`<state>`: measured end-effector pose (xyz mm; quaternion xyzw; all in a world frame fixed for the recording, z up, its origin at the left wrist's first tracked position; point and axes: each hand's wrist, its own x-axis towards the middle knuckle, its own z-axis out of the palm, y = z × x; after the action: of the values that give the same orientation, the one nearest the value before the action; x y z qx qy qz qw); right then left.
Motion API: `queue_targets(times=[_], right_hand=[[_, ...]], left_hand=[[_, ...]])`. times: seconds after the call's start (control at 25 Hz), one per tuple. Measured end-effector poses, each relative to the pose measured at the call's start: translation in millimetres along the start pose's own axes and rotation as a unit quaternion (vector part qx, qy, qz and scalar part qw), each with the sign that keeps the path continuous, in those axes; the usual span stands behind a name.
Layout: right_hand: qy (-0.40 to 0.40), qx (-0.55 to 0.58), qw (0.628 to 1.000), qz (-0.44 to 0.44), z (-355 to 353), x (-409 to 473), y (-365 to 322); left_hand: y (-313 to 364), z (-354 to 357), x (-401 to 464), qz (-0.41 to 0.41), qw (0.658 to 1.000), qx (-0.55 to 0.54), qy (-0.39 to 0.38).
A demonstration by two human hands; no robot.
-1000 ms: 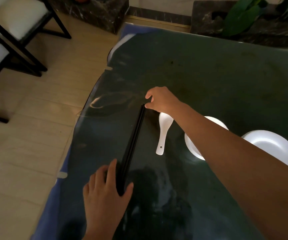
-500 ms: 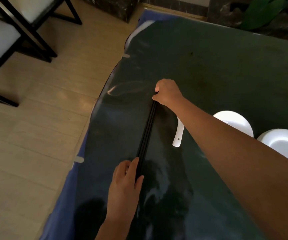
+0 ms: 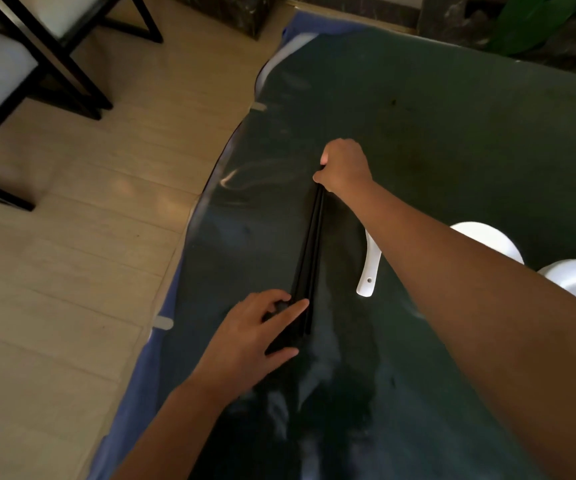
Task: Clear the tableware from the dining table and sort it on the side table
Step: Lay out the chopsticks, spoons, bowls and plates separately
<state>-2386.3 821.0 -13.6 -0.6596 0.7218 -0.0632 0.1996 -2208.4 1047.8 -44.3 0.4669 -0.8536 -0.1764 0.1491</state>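
Between both hands, chopsticks [image 3: 310,251] lengthwise.

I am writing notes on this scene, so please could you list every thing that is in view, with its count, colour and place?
chopsticks: a bundle, count unclear, black, on the table between both hands
spoon: one, white, right of the chopsticks, partly under the right forearm
bowls: two, white, at the right edge, behind the right arm
table: one, dark glossy top over blue cloth
chairs: two, black frames with white seats, upper left on the floor
plant: one, green, top right
left hand: near end of the chopsticks
right hand: closed on the far end
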Motion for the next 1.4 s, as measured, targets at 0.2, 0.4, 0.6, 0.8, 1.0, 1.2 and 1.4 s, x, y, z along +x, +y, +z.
queue_targets(times=[0.2, 0.4, 0.6, 0.8, 1.0, 1.2, 1.4], right_hand=[[0.011, -0.016, 1.000, -0.001, -3, -4, 4], [0.020, -0.026, 0.999, -0.036, -4, -8, 12], [0.008, -0.045, 0.995, -0.086, -5, -9, 14], [-0.046, -0.193, 0.971, -0.136, -5, -10, 14], [-0.133, -0.269, 0.929, -0.218, 0, -28, 38], [-0.123, -0.275, 0.930, -0.209, 9, -35, 43], [-0.121, -0.277, 0.933, -0.197, 11, -38, 43]], left_hand=[[-21, 7, 18, 0.150, 0.982, 0.100, -0.054], [-32, 10, 34, 0.215, 0.970, 0.101, -0.059], [-35, 8, 43, 0.207, 0.976, 0.059, -0.039], [-43, 1, 42, 0.227, 0.955, 0.170, -0.085], [-47, -6, 41, 0.246, 0.940, 0.221, -0.086], [-48, -4, 37, 0.254, 0.936, 0.226, -0.084], [-46, -7, 34, 0.248, 0.938, 0.220, -0.102]])
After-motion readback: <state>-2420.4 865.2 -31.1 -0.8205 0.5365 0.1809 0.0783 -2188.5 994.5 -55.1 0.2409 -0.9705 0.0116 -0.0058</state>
